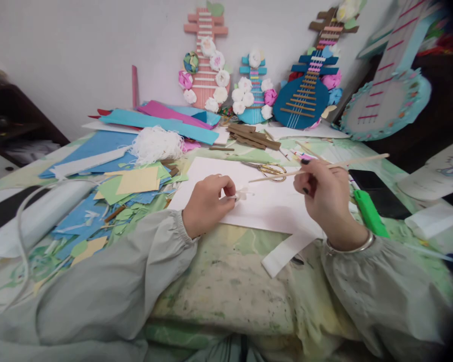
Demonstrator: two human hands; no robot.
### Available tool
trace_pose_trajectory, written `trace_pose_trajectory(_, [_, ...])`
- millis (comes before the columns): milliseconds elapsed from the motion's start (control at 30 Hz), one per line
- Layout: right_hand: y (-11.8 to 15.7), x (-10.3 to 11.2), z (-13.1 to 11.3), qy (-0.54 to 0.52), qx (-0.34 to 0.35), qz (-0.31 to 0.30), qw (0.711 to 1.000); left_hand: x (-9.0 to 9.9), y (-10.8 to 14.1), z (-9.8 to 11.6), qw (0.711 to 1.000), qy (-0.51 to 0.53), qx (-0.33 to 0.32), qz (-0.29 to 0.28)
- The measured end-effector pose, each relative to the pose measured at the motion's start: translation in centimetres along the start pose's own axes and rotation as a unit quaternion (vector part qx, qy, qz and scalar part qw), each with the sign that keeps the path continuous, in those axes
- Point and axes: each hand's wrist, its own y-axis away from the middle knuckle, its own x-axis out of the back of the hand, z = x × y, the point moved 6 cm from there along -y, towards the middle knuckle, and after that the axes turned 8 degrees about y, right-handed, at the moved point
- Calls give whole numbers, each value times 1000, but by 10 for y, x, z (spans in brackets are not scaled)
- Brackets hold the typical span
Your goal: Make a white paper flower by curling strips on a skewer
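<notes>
My left hand point(210, 205) pinches a small white paper piece point(242, 193) between thumb and fingertips, over a white sheet point(264, 213). In my right hand point(324, 193) is a thin wooden stick point(357, 160), its left tip reaching toward the small piece without touching it. Gold-handled scissors point(272, 170) lie on the sheet behind the stick. A white paper strip point(287, 253) rests at the sheet's front right edge.
Coloured paper scraps point(128, 188) and a white string heap point(157, 145) lie at the left. Decorated paper instruments point(303, 95) stand along the wall. At the right are a green object point(370, 213), a phone point(379, 193) and a white container point(438, 171).
</notes>
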Motion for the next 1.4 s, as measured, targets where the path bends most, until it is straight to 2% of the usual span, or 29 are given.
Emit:
trace_pose_trajectory(133, [-11,16,1,-29,18,63,997,0,0,-1,999,44,24,-1])
trace_pose_trajectory(300, [-11,14,9,45,26,44,998,-7,0,-7,984,145,97,-48])
trace_pose_trajectory(400, [-8,5,11,60,15,-8,998,-14,1,-10,956,239,138,-103])
trace_pose_trajectory(600, [3,-20,8,93,11,-159,983,-29,8,-3,867,388,189,-251])
trace_pose_trajectory(667, [7,-25,11,70,-23,-194,978,-31,10,0,851,398,186,-289])
trace_pose_trajectory(767, [16,-34,16,-11,-106,-254,961,-33,12,3,842,401,171,-318])
trace_pose_trajectory(867, [27,-44,18,-64,-168,-331,926,-33,12,5,845,398,153,-322])
trace_pose_trajectory(933, [32,-47,19,-49,-184,-353,916,-32,11,5,852,391,140,-319])
trace_pose_trajectory(1167, [41,-56,23,92,-173,-371,908,-28,8,2,865,394,129,-283])
trace_pose_trajectory(1300, [44,-58,24,90,-174,-373,907,-25,5,2,879,391,122,-245])
trace_pose_trajectory(1400, [42,-57,25,75,-167,-362,914,-23,4,2,877,408,127,-221])
